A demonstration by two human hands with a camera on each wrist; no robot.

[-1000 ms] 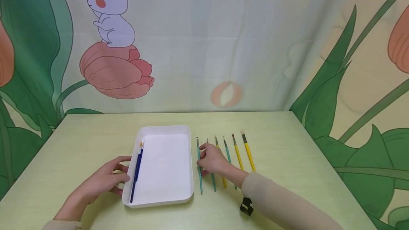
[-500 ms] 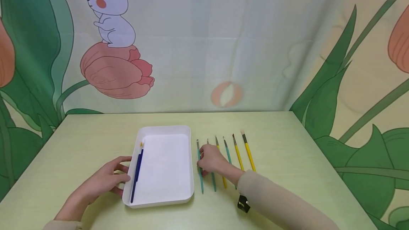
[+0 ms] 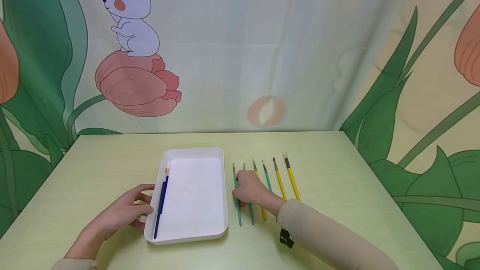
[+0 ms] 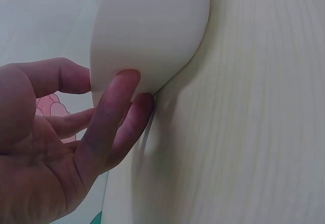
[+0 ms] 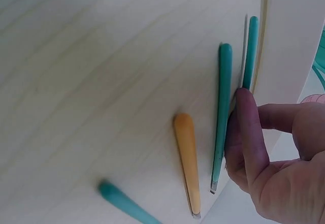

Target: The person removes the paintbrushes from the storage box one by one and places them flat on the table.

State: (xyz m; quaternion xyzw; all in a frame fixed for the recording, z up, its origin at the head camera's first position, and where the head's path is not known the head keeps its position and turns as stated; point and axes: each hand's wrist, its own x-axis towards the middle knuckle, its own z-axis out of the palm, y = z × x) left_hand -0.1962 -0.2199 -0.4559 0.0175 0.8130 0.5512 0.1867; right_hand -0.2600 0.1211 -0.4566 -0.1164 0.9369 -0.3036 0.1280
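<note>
A white tray lies on the table with two dark blue paintbrushes along its left wall; one blue paintbrush reaches nearer the front. My left hand touches the tray's left wall from outside, thumb and fingertips against it in the left wrist view. To the tray's right, my right hand pinches the leftmost teal paintbrush, which lies low along the table. In the right wrist view the handle end of this teal brush sticks out past the fingers. The second teal brush lies close beside the hand.
Further right lie a yellow paintbrush partly under the hand, a third teal paintbrush, and two more yellow ones, a thin one and a thick one. A printed curtain hangs behind the table.
The leftmost teal paintbrush has shifted slightly right, away from the tray, with my right hand; its fingers have drawn closer round it. My left hand stays at the tray.
</note>
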